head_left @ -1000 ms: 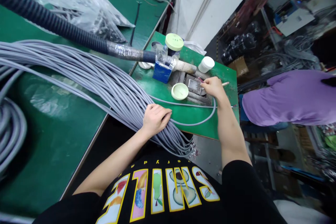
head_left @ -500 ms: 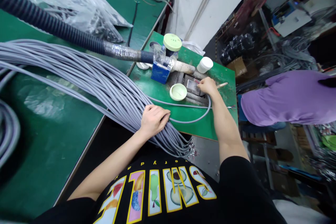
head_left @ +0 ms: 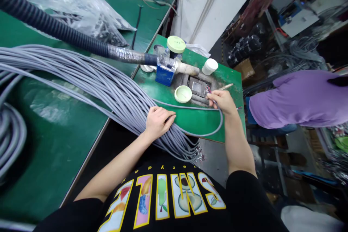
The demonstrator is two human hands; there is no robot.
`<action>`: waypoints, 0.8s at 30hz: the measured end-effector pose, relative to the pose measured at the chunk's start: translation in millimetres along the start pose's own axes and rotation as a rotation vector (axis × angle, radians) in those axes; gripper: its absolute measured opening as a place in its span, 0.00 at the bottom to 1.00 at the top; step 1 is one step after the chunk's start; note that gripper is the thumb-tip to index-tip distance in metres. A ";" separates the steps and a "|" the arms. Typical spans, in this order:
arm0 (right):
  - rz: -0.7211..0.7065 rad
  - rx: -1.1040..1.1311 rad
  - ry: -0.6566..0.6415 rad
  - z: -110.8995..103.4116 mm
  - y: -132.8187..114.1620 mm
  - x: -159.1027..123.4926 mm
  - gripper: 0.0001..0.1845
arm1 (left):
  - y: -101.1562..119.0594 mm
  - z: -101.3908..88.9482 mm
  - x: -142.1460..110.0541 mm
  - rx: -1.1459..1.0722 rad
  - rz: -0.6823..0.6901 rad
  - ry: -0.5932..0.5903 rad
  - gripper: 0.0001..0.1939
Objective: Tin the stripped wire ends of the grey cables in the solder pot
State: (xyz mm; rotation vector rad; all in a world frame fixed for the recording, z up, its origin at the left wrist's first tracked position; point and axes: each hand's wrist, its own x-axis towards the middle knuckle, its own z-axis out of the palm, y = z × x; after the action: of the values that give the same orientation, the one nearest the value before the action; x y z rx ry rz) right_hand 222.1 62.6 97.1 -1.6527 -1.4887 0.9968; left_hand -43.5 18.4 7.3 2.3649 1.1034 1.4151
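A thick bundle of grey cables runs from the left table to the small green bench. My left hand is closed over the bundle near its front end. Between its fingers my right hand pinches one grey cable just behind its stripped end, and the cable loops back to the bundle. Thin coloured wires stick out past the fingertips, by the edge of a solder pot with a shiny square surface. Beside the pot sits a pale green dish.
A black corrugated hose crosses above the cables to a nozzle near the pot. A blue box, a lidded jar and a white cup stand around it. At right is a co-worker in a purple top.
My right hand has drawn back from the pot's surface toward me and slightly right, bringing the wire ends into sight. The cable loop has widened. My left hand stays on the bundle.
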 end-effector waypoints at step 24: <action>-0.121 0.463 0.064 40.4 16.5 -135.8 0.18 | 81.0 49.6 30.7 -0.814 -0.192 0.213 0.02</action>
State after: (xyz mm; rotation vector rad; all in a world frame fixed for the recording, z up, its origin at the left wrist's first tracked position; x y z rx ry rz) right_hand 187.5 -74.2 76.3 -1.2377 -1.1879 1.1097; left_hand 46.5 -8.0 41.6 1.5280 0.5870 1.6490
